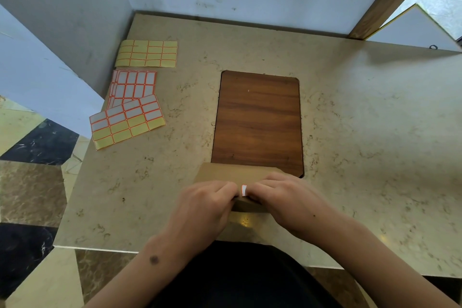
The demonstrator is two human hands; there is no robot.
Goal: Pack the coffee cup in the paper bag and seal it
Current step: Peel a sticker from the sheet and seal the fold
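A brown paper bag [225, 173] stands on the marble table near the front edge, its top folded over toward me. A small white sticker with a red border [244, 190] sits on the fold, between my two hands. My left hand [207, 204] presses the fold from the left with fingers curled on the bag. From the right, my right hand [282, 197] grips the same fold, its fingertips next to the sticker. The coffee cup is not visible; the bag hides whatever is inside.
Sticker sheets lie at the table's left: a yellow sheet [147, 54], a white sheet [132, 85] and a half-used sheet [126, 121]. A dark wooden panel [258, 122] is set into the marble table [362, 132] behind the bag. Walls stand at the back and left.
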